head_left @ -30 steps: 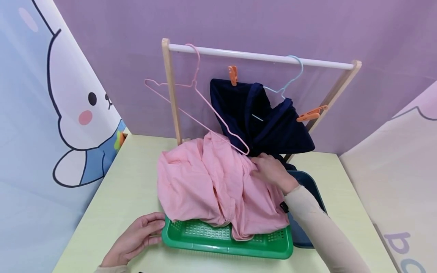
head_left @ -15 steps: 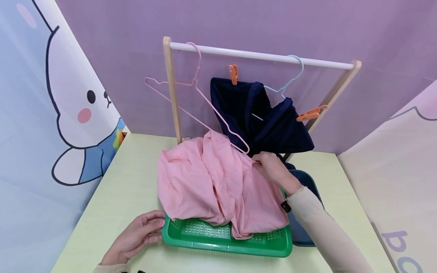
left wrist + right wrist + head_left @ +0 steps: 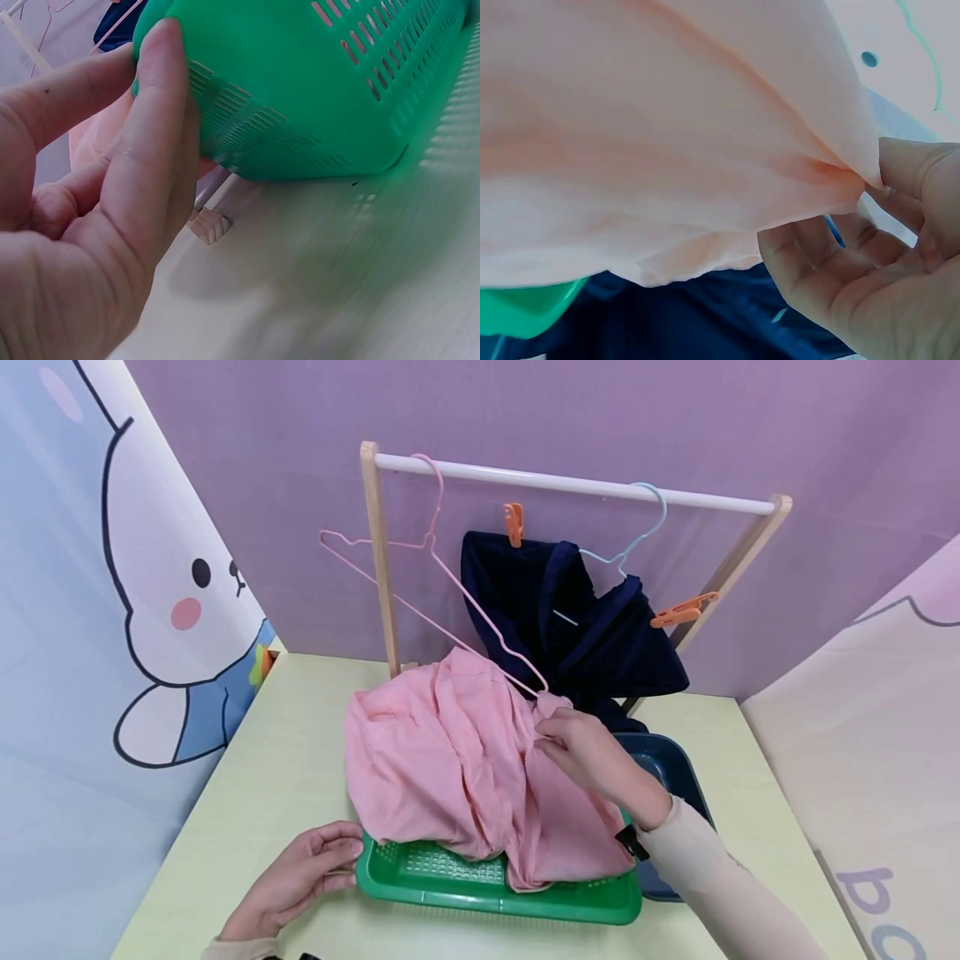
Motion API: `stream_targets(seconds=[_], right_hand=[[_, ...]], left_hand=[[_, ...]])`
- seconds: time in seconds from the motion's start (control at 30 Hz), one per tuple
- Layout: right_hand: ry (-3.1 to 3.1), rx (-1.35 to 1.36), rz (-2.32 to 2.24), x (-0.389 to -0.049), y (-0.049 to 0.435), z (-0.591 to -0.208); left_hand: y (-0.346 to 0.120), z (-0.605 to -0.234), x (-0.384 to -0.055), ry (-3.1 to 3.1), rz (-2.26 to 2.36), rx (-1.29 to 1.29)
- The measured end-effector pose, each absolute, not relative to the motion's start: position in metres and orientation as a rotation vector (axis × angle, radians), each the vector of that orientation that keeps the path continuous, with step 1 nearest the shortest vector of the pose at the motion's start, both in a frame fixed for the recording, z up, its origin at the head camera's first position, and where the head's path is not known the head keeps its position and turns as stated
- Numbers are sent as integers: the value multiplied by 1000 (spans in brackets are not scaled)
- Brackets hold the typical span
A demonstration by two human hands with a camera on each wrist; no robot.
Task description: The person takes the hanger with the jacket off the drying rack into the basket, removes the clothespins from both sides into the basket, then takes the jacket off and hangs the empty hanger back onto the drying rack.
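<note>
A pink garment lies bunched over a green basket with perforated walls. My right hand pinches its upper right part between thumb and fingers. In the right wrist view, the pinched pink cloth is drawn to a point at the fingertips. Just above that hand is the lower right end of a pink hanger, where the cloth overlaps it. My left hand holds the basket's left front corner. Seen from the left wrist, the fingertips lie against the green rim.
A small rack with a white rail stands at the back and bears both hangers. From the light blue hanger hangs a dark navy garment. Orange clothespins are at its edges. A dark blue basket sits behind the right forearm.
My right hand has moved slightly left and toward me, drawing the garment's upper right part up by the pink hanger's end. My left hand stays at the basket corner.
</note>
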State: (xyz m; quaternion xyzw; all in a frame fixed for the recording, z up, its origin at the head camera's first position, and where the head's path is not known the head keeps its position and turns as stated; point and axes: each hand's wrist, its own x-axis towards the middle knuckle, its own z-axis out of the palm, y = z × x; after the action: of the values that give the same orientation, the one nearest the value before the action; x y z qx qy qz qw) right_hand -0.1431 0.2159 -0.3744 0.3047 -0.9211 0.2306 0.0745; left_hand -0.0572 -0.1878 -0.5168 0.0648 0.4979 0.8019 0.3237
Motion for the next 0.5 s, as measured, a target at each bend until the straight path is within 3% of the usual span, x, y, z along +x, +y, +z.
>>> stream_targets(seconds=[0.5], right_hand=[[-2648, 1264, 719, -91, 179, -382]], left_hand=[[-186, -516, -56, 1310, 2120, 171]])
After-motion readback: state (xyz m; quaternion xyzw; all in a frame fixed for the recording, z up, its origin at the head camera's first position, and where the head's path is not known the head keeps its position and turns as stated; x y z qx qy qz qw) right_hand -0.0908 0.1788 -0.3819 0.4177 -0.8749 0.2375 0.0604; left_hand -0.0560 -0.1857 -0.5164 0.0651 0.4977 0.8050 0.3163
